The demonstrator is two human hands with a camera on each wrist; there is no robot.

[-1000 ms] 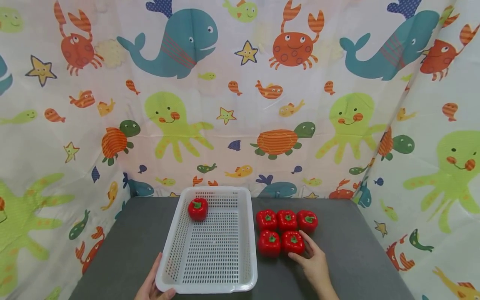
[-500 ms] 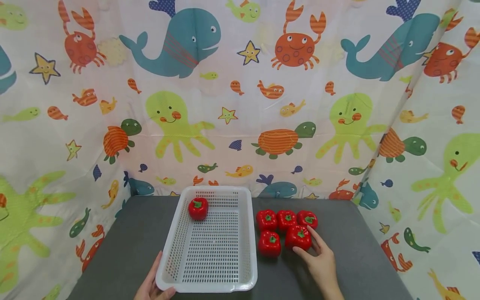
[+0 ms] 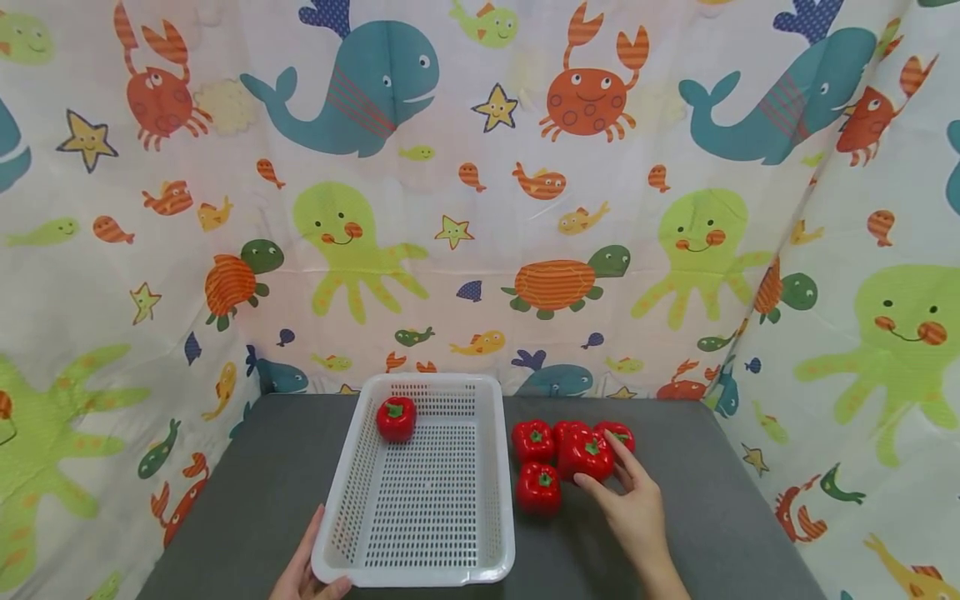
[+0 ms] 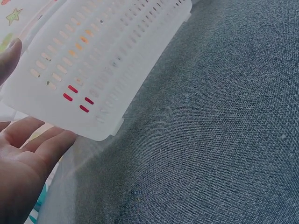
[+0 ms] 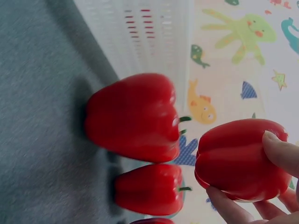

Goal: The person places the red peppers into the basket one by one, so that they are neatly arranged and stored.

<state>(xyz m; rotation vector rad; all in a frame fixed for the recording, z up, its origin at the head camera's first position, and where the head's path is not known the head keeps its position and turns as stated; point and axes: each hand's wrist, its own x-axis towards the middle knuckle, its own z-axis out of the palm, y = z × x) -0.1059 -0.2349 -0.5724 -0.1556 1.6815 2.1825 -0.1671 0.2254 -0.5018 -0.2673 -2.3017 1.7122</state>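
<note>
My right hand (image 3: 633, 512) holds a red bell pepper (image 3: 587, 457) between thumb and fingers. In the right wrist view this bell pepper (image 5: 240, 158) is raised clear of the table, its stem end turned away. My left hand (image 3: 303, 567) grips the near left corner of a white plastic basket (image 3: 506, 500), thumb on one side and fingers (image 4: 51, 147) on the other. Inside the basket, at the far left, sits one red bell pepper (image 3: 396, 418). Beside the basket stand two fully visible bell peppers, a far one (image 3: 534, 440) and a near one (image 3: 539, 489).
Behind the held pepper, two more bell peppers show in part, a middle one (image 3: 564, 429) and a right one (image 3: 621, 435). All stand on a dark grey tabletop (image 3: 720, 517). A curtain (image 3: 480, 317) printed with sea animals closes off the back and both sides.
My right hand has lifted the bell pepper out of the near row, first to the right, then up and leftward over the back row. My left hand and the basket have stayed put.
</note>
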